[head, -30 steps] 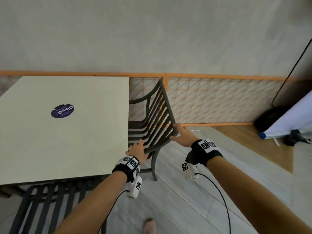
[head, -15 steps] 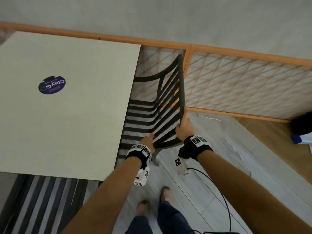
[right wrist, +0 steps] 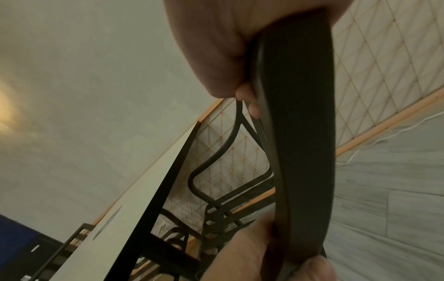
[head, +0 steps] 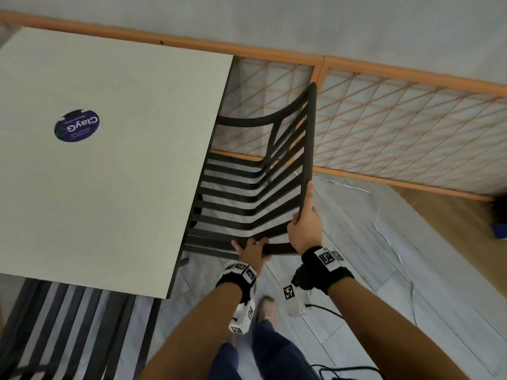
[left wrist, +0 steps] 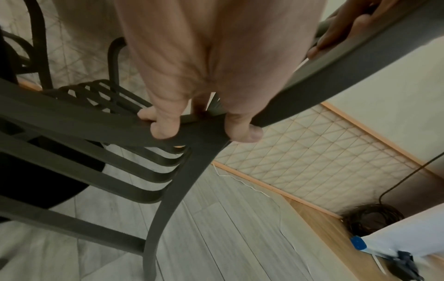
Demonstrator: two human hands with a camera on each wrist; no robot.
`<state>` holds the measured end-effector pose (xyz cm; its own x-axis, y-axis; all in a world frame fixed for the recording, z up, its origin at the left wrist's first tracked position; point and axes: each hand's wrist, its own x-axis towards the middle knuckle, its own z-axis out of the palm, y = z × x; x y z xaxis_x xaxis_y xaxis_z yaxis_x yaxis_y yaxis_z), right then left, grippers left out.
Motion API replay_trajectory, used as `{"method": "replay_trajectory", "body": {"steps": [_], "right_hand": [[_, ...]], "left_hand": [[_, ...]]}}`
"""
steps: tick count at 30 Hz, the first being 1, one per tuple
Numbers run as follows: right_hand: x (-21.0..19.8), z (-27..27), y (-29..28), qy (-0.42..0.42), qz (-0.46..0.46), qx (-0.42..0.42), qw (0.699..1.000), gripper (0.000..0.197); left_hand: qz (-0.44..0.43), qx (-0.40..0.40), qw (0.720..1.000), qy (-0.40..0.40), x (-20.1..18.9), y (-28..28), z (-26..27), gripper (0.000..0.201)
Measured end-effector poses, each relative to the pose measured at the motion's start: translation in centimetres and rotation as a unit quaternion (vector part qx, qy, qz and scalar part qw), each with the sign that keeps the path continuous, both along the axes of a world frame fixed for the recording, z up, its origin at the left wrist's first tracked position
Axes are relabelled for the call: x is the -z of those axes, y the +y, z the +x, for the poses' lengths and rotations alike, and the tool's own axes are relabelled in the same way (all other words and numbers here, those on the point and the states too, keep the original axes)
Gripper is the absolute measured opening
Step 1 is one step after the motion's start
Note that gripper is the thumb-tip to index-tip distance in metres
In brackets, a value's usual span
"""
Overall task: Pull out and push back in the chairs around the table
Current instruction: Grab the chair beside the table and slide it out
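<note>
- The left hand (head: pixel 251 252), nearest the camera, curled its fingers (left wrist: pixel 165 129) round the near corner of the dark grey slatted metal chair (head: pixel 247 198), where the top rail met the side post.
- The right hand (head: pixel 306 229), just beyond it, wrapped round the flat top rail of the backrest, fingertips (right wrist: pixel 243 94) hooked over its edge.
- The chair stood at the right edge of the pale square table (head: pixel 109 174), its seat partly under the top and facing the table; the top rail's long axis ran away from the person, roughly parallel to that edge.
- Risk, as judged: with both grips bunched at the near end, a pull could swing the far end and skew the chair.
- Further risk: an armrest might catch the table edge, or a leg snag the thin white cable (head: pixel 384 226) on the grey plank floor (head: pixel 356 311).
- Beyond, the orange-framed lattice screen (head: pixel 397 127) stood near the chair's far side.
</note>
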<state>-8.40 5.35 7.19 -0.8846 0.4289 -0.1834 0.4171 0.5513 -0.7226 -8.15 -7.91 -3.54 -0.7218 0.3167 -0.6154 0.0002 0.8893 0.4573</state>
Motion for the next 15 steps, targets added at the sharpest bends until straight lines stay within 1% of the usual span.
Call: {"method": "replay_trajectory", "body": {"steps": [2, 4, 7, 10, 13, 15], "right_hand": [[0.0, -1.1, 0.3, 0.007, 0.006, -0.008, 1.0, 0.087], [-0.1, -1.6, 0.6, 0.013, 0.013, -0.01, 1.0, 0.086], [-0.3, -0.7, 0.4, 0.017, 0.015, -0.005, 1.0, 0.084], [0.1, -0.1, 0.2, 0.001, 0.017, -0.006, 1.0, 0.089], [0.8, -0.9, 0.6, -0.007, 0.03, -0.011, 0.999, 0.094], [0.8, -1.2, 0.8, -0.006, 0.035, -0.017, 0.999, 0.092]], "left_hand": [[0.002, 0.01, 1.0, 0.006, 0.0, 0.4, -1.2, 0.041], [-0.003, 0.023, 1.0, 0.011, 0.0, 0.4, -1.7, 0.048], [-0.015, 0.03, 0.999, 0.014, 0.1, 0.0, -1.1, 0.052], [-0.024, 0.037, 0.999, 0.031, 0.1, -0.3, -0.1, 0.05], [-0.004, 0.014, 0.999, 0.046, -0.5, -0.6, 0.1, 0.047], [0.032, -0.03, 0.998, 0.048, -1.0, -1.2, 0.3, 0.048]]}}
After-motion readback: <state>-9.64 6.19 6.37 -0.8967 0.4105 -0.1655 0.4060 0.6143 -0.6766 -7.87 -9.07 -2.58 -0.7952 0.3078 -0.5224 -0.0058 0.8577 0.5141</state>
